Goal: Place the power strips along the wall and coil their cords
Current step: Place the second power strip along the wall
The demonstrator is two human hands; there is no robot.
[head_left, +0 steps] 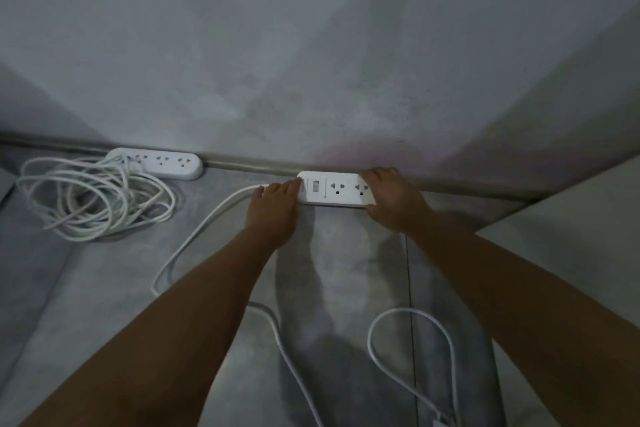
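A white power strip (pixel 334 189) lies on the grey floor against the foot of the wall, at the middle of the view. My left hand (pixel 273 213) rests on its left end, fingers lying over the edge where the cord leaves. My right hand (pixel 389 201) grips its right end, thumb at the near side. Its white cord (pixel 194 236) runs left, loops back under my left arm and trails loose toward the lower right. A second white power strip (pixel 166 163) lies along the wall at the left with its cord (pixel 93 198) heaped in a rough coil.
The grey wall (pixel 311 62) meets the floor at a baseboard (pixel 242 163). A lighter surface (pixel 571 211) juts in at the right, forming a corner. A white plug end (pixel 443 421) shows at the bottom edge.
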